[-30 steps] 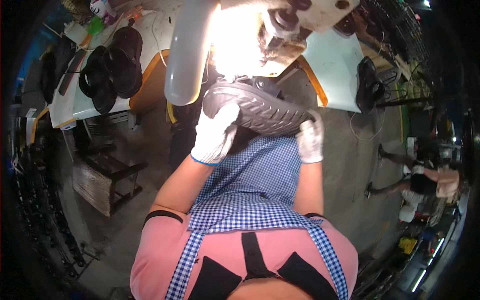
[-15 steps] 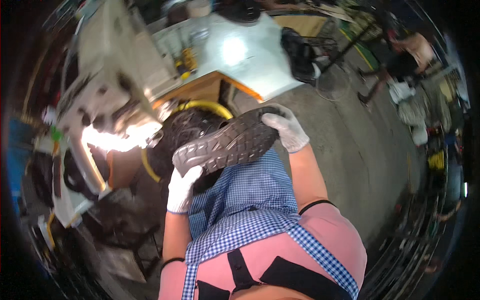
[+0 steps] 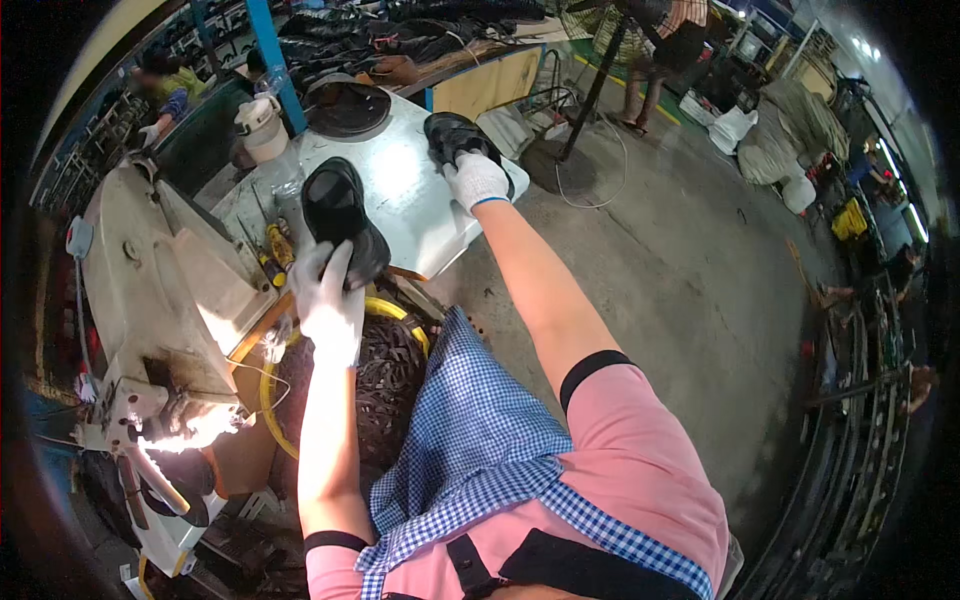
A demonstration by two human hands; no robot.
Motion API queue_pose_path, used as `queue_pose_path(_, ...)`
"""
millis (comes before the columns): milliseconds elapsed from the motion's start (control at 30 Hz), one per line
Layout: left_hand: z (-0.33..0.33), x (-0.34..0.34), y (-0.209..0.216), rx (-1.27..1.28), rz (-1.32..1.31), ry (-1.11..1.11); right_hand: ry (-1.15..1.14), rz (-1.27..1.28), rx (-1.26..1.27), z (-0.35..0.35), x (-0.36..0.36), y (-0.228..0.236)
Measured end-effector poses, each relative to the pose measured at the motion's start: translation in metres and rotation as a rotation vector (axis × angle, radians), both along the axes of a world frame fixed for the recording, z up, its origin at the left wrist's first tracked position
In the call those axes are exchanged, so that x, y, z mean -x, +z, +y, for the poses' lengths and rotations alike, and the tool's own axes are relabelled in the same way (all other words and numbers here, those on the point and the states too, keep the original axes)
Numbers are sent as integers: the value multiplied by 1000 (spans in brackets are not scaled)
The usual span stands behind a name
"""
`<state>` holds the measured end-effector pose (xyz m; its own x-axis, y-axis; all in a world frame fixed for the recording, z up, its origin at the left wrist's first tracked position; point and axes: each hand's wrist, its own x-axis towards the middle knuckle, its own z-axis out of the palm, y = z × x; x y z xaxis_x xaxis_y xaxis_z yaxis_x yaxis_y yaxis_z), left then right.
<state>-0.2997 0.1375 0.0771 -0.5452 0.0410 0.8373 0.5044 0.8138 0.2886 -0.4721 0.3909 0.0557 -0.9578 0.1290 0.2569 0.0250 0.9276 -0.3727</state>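
White-gloved, the left hand [image 3: 328, 305] is at the table's [image 3: 400, 170] left near edge, its fingers [image 3: 341, 262] bent against the near end of a black shoe [image 3: 333, 195]; motion blurs them, so I cannot tell whether they pinch it. That shoe lies over the left near part of the table, its far end pointing toward the table's far side. Gloved too, the right hand [image 3: 477, 183] reaches to the table's right end, its fingers close together and curled onto the opening of a second black shoe [image 3: 450, 135], which they grip. Both bare forearms come from the near side of the table, out of a pink shirt [image 3: 640, 440] with black sleeve bands, worn under a blue-and-white checked apron [image 3: 480, 400]. Below the table's near edge, partly behind the left forearm, is a yellow-rimmed basket [image 3: 423, 340] full of black strips [image 3: 385, 375]. Along the table's left side lie yellow-handled tools [image 3: 272, 262], with a pale jug [image 3: 262, 130] farther back, and a round dark tray [image 3: 345, 108] sits at the far edge. Left of the table stands a large pale machine [image 3: 140, 260] with a glaring lamp [image 3: 195, 432]. Right of the table, a fan stand [image 3: 592, 90] rises from the grey floor [image 3: 680, 290], and another person [image 3: 655, 65] is beyond it.
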Motion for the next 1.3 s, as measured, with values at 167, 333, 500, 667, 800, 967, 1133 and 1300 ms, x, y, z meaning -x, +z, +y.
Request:
queue_pose_path(167, -4, 31, -31, 232, -478, -22, 1, 94, 264, 3, -46, 12)
queue_pose_path(333, 3, -54, -32, -515, -771, -291, 311, 261, 1583, -12, -161, 19)
queue_pose_path(500, 0, -124, -89, -954, -958, -595, 567, -239, 2100, -70, -256, -31)
queue_pose_path(667, -46, -184, -57, -1799, -744, -699, 581, -826, 1997, -95, -288, -94)
queue_pose_path(800, -101, -222, -56, -1639, -664, -545, 1076, -527, 1113, -87, -281, -40)
queue_pose_path(967, -122, -233, -71, -1635, -651, -411, 1128, -598, 1659, -90, -280, -101)
queue_pose_path(1133, -114, -237, -86, -2225, -336, -711, 943, -644, 1766, -130, -303, -69)
queue_pose_path(1300, -114, -226, -60, -1702, -716, -779, 613, -740, 2019, -122, -308, -80)
